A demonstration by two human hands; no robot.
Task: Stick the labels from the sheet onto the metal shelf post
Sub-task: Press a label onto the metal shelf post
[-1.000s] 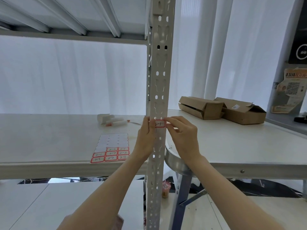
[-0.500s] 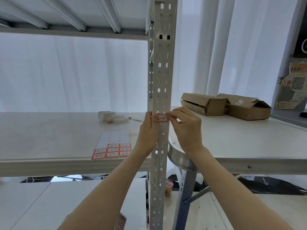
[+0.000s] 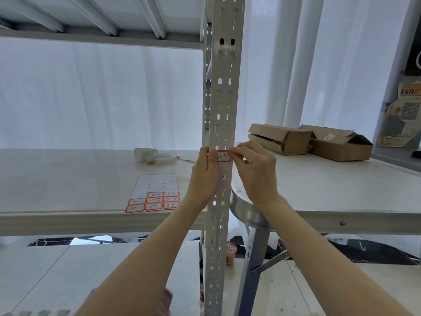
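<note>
Head view: left hand and right hand pinch a red-bordered, handwritten label against the perforated post.

A red-bordered white paper label sits across the upright perforated grey metal shelf post between the left hand and right hand, the partly emptied label sheet lying flat left of them.
</note>
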